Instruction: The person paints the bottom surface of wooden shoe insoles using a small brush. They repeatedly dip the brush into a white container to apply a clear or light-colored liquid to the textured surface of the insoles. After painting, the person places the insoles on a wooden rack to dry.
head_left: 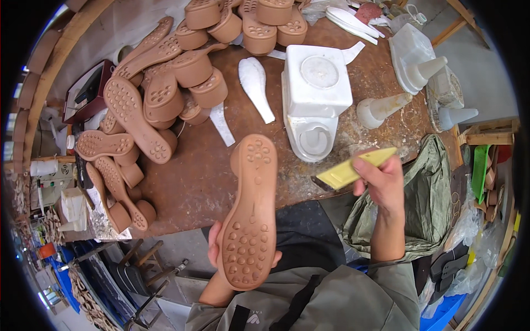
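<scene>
My left hand (214,243) is closed around the forefoot of a tan heeled shoe sole (248,220), its dimpled underside turned up and its heel end pointing away from me. To the right, my right hand (381,179) grips a flat yellow brush (359,168) whose dark tip points left. The brush is apart from the sole. Just beyond them on the bench stands a white plastic pot (319,83) with a round cup in its near end. A white insole-shaped piece (254,83) lies left of the pot.
Many similar soles (138,118) are heaped at the back left of the stained brown bench (193,190). Cone-tipped white bottles (417,66) lie at the right, near a loose cone nozzle (381,110). A crumpled green bag (425,204) hangs beside my right forearm.
</scene>
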`<state>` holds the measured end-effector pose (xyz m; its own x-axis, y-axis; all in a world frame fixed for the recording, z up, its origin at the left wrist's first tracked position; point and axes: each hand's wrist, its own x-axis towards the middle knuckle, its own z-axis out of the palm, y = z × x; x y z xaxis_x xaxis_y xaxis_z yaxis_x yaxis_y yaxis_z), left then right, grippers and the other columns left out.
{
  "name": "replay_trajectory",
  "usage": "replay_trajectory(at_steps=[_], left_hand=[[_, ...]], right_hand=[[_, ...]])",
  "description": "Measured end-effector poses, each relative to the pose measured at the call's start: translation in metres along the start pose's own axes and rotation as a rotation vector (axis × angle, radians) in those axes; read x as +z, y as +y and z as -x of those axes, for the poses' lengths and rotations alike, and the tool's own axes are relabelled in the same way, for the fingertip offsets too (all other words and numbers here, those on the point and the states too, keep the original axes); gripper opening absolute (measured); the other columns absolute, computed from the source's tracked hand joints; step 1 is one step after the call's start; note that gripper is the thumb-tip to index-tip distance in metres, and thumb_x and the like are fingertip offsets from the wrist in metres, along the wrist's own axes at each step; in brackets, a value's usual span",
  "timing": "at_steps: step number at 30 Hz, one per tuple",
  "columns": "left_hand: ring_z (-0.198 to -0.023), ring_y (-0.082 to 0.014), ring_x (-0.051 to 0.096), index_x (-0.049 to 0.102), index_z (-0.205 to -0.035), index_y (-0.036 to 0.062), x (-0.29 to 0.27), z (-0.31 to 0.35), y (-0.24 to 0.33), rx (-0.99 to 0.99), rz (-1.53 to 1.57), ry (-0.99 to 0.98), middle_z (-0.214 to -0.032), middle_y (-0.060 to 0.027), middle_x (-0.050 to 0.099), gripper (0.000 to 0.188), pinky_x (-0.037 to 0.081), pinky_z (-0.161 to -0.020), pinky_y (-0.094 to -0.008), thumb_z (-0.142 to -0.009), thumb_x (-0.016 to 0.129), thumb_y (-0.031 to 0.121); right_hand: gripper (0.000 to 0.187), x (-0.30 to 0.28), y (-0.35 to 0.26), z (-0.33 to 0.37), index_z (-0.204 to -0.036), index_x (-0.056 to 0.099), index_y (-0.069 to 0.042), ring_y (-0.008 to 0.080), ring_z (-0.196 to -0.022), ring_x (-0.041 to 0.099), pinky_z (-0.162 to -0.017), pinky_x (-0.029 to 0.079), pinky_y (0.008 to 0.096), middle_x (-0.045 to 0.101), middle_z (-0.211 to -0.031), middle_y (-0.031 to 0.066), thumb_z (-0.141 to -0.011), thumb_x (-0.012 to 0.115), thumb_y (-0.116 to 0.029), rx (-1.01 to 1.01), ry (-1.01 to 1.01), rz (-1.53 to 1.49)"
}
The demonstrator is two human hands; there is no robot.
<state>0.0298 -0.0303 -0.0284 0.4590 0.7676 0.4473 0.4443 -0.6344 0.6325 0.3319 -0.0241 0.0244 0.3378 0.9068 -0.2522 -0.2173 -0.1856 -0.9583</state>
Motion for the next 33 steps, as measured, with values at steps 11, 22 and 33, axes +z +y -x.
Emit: replay_trajectory(at_steps=[11, 22, 33], left_hand=[[-0.129, -0.0338, 0.035, 0.019, -0.145, 0.0175, -0.048, 0.003, 0.054, -0.049, -0.052, -0.506, -0.142, -0.0120, 0.036, 0.098, 0.024, -0.109, -0.0454, -0.071, 0.055, 0.069], [-0.128, -0.0335, 0.037, 0.023, -0.144, 0.0182, -0.070, 0.003, 0.058, -0.583, 1.353, -0.541, -0.142, -0.0117, 0.037, 0.093, 0.028, -0.106, -0.0493, -0.073, 0.054, 0.069], [-0.128, -0.0333, 0.039, 0.027, -0.144, 0.0189, -0.065, -0.006, 0.067, -0.776, 2.166, -0.476, -0.142, -0.0114, 0.038, 0.088, 0.032, -0.104, -0.0533, -0.075, 0.053, 0.068]], right_hand=[[0.015, 0.085, -0.048, 0.043, -0.098, 0.062, 0.008, 0.0085, -0.056, 0.059, -0.047, 0.045, 0.0186, 0.066, -0.077, 0.0107, -0.087, 0.063, -0.001, -0.410, -0.020, -0.044], [0.014, 0.082, -0.068, 0.056, -0.099, 0.063, 0.006, 0.0082, -0.054, 0.057, -0.046, 0.044, 0.0194, 0.066, -0.079, 0.0110, -0.088, 0.061, -0.002, -0.457, -0.107, -0.101], [0.013, 0.081, -0.071, 0.074, -0.098, 0.062, 0.008, 0.0081, -0.053, 0.058, -0.044, 0.044, 0.0188, 0.065, -0.076, 0.0110, -0.087, 0.061, 0.001, -0.584, -0.093, 0.068]])
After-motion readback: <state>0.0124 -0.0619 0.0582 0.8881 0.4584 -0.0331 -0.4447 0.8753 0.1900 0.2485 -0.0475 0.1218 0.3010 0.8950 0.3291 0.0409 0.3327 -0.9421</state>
